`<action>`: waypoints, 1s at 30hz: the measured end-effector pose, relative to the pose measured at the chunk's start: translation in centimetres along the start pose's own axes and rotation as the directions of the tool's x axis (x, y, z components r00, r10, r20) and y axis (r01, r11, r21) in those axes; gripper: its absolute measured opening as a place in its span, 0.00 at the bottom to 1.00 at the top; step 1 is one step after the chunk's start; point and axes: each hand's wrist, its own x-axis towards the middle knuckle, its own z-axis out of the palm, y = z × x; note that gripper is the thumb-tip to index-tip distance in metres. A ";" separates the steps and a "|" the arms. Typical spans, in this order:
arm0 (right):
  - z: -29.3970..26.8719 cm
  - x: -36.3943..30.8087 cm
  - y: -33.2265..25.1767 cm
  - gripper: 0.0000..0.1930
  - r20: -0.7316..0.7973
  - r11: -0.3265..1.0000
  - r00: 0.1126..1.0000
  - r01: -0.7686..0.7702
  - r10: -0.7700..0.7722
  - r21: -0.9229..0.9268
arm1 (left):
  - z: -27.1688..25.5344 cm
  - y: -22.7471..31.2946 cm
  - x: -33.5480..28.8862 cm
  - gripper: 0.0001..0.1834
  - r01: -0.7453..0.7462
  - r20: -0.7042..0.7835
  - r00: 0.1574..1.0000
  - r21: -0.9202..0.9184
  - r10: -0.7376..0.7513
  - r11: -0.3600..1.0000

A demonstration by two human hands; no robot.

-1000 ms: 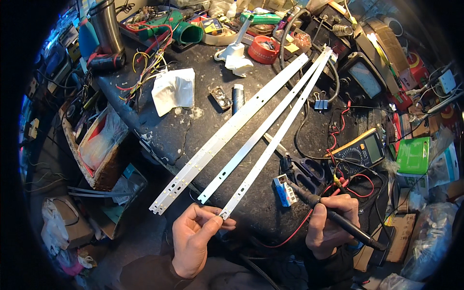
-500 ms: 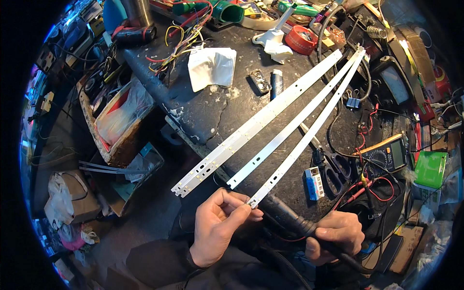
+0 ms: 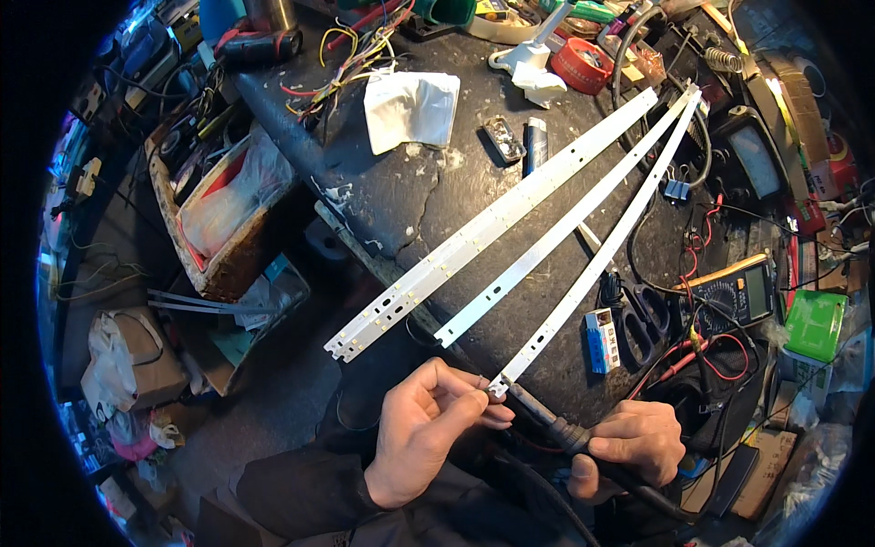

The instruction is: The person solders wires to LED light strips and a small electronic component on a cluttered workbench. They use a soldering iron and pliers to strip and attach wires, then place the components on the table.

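Three long white LED strips lie fanned out on a dark workbench [image 3: 437, 201]. My left hand [image 3: 428, 428] pinches the near end of the rightmost strip [image 3: 592, 269] between thumb and fingers. My right hand [image 3: 633, 442] grips a black soldering iron [image 3: 565, 433] by its handle; its tip sits at that same strip end, right beside my left fingertips. The middle strip [image 3: 538, 260] and the left strip [image 3: 474, 242] lie untouched, their near ends overhanging the bench edge.
A multimeter [image 3: 743, 292] with red and black leads, scissors [image 3: 643, 314] and a small blue-white box [image 3: 602, 337] lie at the right. A white cloth [image 3: 410, 109], coloured wires and a red tape roll [image 3: 583, 64] sit farther back. An open box [image 3: 228, 210] stands at the left.
The view has dropped lower and closer. My left hand has taken hold of the rightmost strip's end, and my right hand has brought the soldering iron's tip up to it.
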 end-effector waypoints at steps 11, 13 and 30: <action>-0.7 -0.2 -0.5 0.13 0.038 0.999 0.998 -0.043 0.042 0.000 | 0.1 0.3 0.0 0.05 -0.028 -0.014 1.000 -0.019 0.028 0.999; -0.7 -0.1 -0.4 0.13 0.040 0.999 0.998 -0.039 0.038 0.024 | -0.2 0.6 0.1 0.05 -0.040 -0.018 0.999 -0.032 0.040 0.999; 0.0 0.5 -0.5 0.13 0.171 0.996 0.981 -0.085 0.086 -0.014 | -0.4 0.4 0.7 0.04 -0.109 -0.013 0.994 0.004 0.109 0.994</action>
